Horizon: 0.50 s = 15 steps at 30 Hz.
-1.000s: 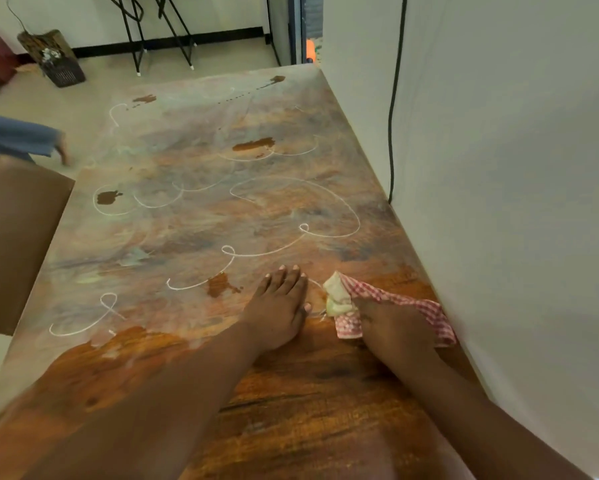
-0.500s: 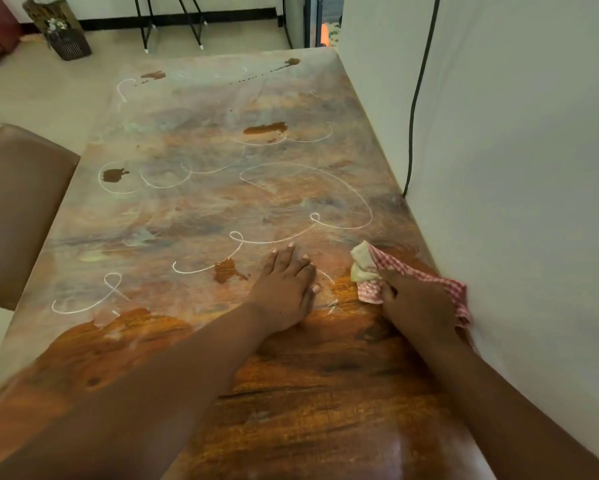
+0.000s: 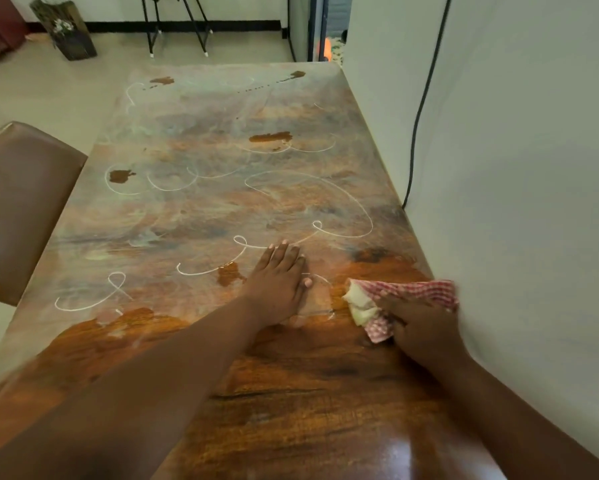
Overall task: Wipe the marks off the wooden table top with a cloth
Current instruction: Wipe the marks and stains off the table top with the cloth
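The right hand [image 3: 421,327] presses a bunched red-checked cloth [image 3: 395,299] against the wooden table [image 3: 291,393] near the wall [image 3: 516,202], fingers curled over it, while the left hand [image 3: 277,282] lies flat with straight fingers beside white chalk loops [image 3: 308,202] and brown stains [image 3: 230,273].

Probably a home dining room: wooden table [image 3: 291,393], padded chair [image 3: 21,209] (brown), tiled floor [image 3: 66,84], flower basket [image 3: 68,32].
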### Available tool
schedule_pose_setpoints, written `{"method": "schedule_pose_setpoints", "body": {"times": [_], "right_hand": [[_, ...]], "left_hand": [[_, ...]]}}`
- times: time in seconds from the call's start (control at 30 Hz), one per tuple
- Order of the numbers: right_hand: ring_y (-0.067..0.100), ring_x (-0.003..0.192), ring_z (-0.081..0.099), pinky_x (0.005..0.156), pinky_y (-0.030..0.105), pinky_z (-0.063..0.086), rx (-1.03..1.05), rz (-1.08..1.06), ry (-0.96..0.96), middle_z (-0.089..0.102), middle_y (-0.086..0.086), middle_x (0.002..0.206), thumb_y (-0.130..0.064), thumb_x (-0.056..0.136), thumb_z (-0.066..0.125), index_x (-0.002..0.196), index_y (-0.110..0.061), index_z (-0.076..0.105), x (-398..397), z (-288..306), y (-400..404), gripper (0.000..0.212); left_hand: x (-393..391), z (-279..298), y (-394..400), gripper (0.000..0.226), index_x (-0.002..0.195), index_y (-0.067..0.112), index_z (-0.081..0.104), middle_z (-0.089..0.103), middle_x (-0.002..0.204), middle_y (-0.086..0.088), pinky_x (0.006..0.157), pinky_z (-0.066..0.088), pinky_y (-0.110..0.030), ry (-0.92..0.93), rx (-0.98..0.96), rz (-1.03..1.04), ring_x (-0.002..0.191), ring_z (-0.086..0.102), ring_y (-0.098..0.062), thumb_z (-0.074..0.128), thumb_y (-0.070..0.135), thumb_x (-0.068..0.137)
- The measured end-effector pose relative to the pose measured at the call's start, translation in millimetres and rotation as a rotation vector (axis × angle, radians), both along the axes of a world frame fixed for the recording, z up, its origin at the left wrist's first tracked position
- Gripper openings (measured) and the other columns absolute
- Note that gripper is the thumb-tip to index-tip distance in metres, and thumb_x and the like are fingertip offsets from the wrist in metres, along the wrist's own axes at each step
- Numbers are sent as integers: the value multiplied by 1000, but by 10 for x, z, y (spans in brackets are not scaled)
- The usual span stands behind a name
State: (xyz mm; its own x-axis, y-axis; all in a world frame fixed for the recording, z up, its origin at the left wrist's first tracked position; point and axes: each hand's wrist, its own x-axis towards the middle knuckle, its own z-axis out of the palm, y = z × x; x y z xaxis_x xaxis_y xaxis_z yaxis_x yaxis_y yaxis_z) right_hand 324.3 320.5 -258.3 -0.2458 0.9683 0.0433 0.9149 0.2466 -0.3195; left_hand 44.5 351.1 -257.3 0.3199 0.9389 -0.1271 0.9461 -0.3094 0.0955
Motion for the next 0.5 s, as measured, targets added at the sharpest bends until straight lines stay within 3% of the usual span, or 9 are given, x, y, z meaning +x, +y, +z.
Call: {"method": "schedule_pose_setpoints", "body": {"times": [0.07, 0.17, 0.33, 0.4, 0.5], "right_hand": [[30, 106, 60, 93, 40, 46, -52, -178, -41, 66, 6, 117, -21, 83, 53, 121, -30, 60, -31, -11, 118, 40], [32, 107, 57, 90, 42, 46, -27, -230, -111, 64, 10, 119, -21, 88, 46, 128, -24, 54, -525, -39, 260, 41], [25, 131, 41, 104, 41, 31, -88, 143, -90, 51, -3, 137, -18, 87, 46, 132, -28, 51, -1019, -101, -124, 46], [23, 124, 50, 102, 42, 36, -59, 210, -35, 59, -3, 129, -15, 81, 50, 124, -26, 59, -802, -60, -277, 45], [26, 102, 64, 88, 40, 49, -2, -40, 4, 70, 3, 111, -12, 75, 51, 113, -27, 67, -434, -16, -283, 44]], "left_hand": [[-71, -30, -43, 60, 153, 11, 11, 2, 161, -12, 119, -10, -41, 12, -17, 16, 148, -10, -25, 13, 42, 102], [-119, -82, -112, 61, 153, 12, 7, -6, 161, -11, 118, -12, -41, 22, -20, 28, 147, -15, -25, 11, 43, 101], [-206, -98, -178, 62, 153, 13, 6, -8, 161, -9, 118, -13, -40, 14, 19, 38, 147, -15, -25, 10, 46, 100], [-292, -78, -201, 64, 153, 13, 5, -7, 161, -9, 118, -14, -41, 13, 43, 15, 147, -13, -26, 8, 47, 99], [-476, -52, -221, 65, 153, 13, 7, -5, 161, -11, 116, -15, -41, 29, 62, 21, 147, -10, -28, 10, 46, 97]]}}
